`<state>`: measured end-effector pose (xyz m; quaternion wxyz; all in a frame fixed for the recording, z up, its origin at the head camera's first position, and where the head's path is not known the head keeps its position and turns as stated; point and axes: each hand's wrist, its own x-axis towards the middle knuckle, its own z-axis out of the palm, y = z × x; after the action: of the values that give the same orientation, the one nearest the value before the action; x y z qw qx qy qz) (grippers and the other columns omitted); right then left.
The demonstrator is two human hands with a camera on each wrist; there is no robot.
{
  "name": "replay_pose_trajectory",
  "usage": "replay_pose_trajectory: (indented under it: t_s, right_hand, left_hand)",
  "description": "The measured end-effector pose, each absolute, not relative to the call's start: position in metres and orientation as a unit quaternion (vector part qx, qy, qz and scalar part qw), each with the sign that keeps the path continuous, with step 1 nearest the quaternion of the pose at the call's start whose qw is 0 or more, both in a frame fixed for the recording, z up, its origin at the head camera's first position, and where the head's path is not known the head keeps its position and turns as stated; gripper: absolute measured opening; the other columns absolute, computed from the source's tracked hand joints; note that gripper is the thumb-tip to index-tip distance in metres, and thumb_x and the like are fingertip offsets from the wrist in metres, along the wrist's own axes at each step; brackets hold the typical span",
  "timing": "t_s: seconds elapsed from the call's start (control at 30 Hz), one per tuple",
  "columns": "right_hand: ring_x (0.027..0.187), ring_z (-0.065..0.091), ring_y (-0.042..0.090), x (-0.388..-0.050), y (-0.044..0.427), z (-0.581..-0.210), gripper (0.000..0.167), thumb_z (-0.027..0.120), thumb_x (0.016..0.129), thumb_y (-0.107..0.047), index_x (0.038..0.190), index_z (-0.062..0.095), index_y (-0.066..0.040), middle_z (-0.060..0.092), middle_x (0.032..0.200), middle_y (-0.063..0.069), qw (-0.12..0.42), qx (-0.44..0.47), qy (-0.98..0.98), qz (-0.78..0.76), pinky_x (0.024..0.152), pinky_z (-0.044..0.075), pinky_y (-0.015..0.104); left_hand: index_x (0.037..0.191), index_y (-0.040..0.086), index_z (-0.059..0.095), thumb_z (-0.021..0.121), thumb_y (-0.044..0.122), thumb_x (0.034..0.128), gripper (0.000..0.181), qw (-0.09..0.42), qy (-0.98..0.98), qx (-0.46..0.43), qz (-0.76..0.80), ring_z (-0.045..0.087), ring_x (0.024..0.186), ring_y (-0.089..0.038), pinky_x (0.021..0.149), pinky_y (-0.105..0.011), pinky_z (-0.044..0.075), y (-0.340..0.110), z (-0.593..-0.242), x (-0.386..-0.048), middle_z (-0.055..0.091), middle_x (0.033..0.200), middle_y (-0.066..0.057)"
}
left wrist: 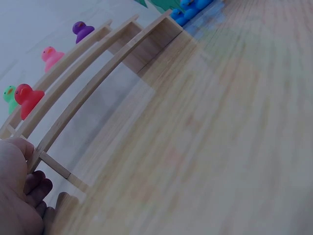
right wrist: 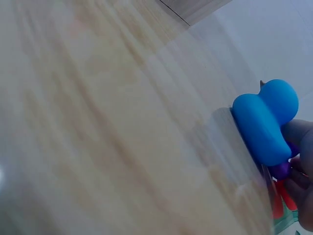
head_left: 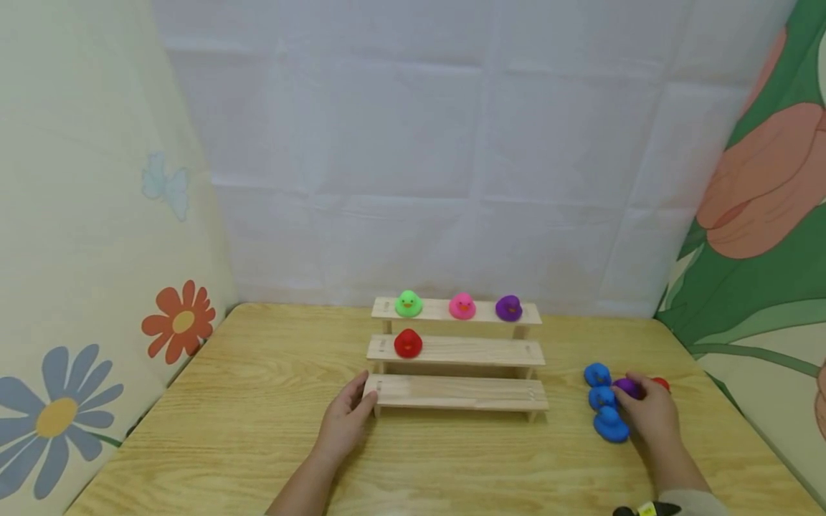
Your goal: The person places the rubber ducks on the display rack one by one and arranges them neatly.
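Note:
A three-step wooden rack [head_left: 455,393] stands on the table. My left hand [head_left: 345,423] grips the left end of its lowest step; in the left wrist view the thumb of that hand [left wrist: 17,188] lies over the step's end. Green [head_left: 409,304], pink [head_left: 462,307] and purple [head_left: 509,308] ducks sit on the top step, a red duck [head_left: 408,344] at the left of the middle one. At the right, my right hand [head_left: 653,416] pinches another purple duck [head_left: 626,388], partly hidden by the fingers, beside several blue ducks [head_left: 610,424].
Another red duck [head_left: 661,385] shows behind my right hand. The wooden table [head_left: 258,401] meets a white cloth backdrop [head_left: 400,143], with flower-printed panels at both sides. In the right wrist view a blue duck [right wrist: 264,127] is nearest the camera.

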<state>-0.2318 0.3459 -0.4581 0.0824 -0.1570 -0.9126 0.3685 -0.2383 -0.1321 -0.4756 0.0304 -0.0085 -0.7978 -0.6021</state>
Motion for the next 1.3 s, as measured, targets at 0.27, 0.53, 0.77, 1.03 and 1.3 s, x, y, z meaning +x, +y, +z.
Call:
replay_pose_trajectory:
  t_s: [0.27, 0.53, 0.77, 1.03, 1.3]
  right_hand:
    - [0.134, 0.034, 0.052, -0.225, 0.349, -0.457, 0.064, 0.057, 0.098, -0.031, 0.144, 0.036, 0.009, 0.037, 0.144, 0.037, 0.063, -0.156, -0.908, 0.384, 0.114, 0.028, 0.062]
    - [0.135, 0.033, 0.052, -0.223, 0.352, -0.461, 0.063, 0.058, 0.097, -0.031, 0.143, 0.039, 0.007, 0.037, 0.146, 0.036, 0.066, -0.153, -0.908, 0.383, 0.115, 0.027, 0.062]
    - [0.135, 0.034, 0.051, -0.224, 0.353, -0.463, 0.063, 0.058, 0.097, -0.032, 0.144, 0.039, 0.006, 0.038, 0.146, 0.035, 0.07, -0.163, -0.9, 0.399, 0.115, 0.028, 0.06]
    - [0.137, 0.035, 0.049, -0.221, 0.349, -0.459, 0.064, 0.057, 0.098, -0.033, 0.146, 0.037, 0.005, 0.036, 0.147, 0.035, 0.076, -0.174, -0.884, 0.427, 0.116, 0.029, 0.058]
    - [0.132, 0.039, 0.049, -0.218, 0.348, -0.453, 0.061, 0.058, 0.098, -0.029, 0.143, 0.039, 0.006, 0.041, 0.142, 0.035, 0.107, -0.172, -0.879, 0.431, 0.112, 0.034, 0.059]
  left_hand:
    - [0.148, -0.005, 0.036, 0.054, 0.015, 0.1007, 0.054, 0.026, -0.794, -0.007, -0.608, 0.038, 0.142, -0.037, 0.118, -0.05, 0.031, -0.132, -0.475, -0.238, 0.042, 0.15, -0.025]
    - [0.148, -0.004, 0.035, 0.054, 0.016, 0.101, 0.055, 0.022, -0.796, -0.009, -0.605, 0.037, 0.142, -0.037, 0.118, -0.05, 0.03, -0.132, -0.474, -0.237, 0.041, 0.151, -0.025]
    - [0.148, -0.004, 0.036, 0.054, 0.016, 0.1008, 0.054, 0.026, -0.799, -0.004, -0.601, 0.038, 0.142, -0.037, 0.118, -0.05, 0.03, -0.132, -0.474, -0.238, 0.042, 0.15, -0.024]
    - [0.148, -0.004, 0.036, 0.053, 0.015, 0.1008, 0.054, 0.027, -0.799, -0.008, -0.6, 0.037, 0.142, -0.037, 0.118, -0.05, 0.03, -0.132, -0.474, -0.238, 0.042, 0.15, -0.025]
    - [0.148, -0.004, 0.036, 0.054, 0.016, 0.1008, 0.054, 0.027, -0.8, -0.008, -0.6, 0.038, 0.142, -0.037, 0.118, -0.049, 0.031, -0.132, -0.476, -0.239, 0.042, 0.15, -0.025]
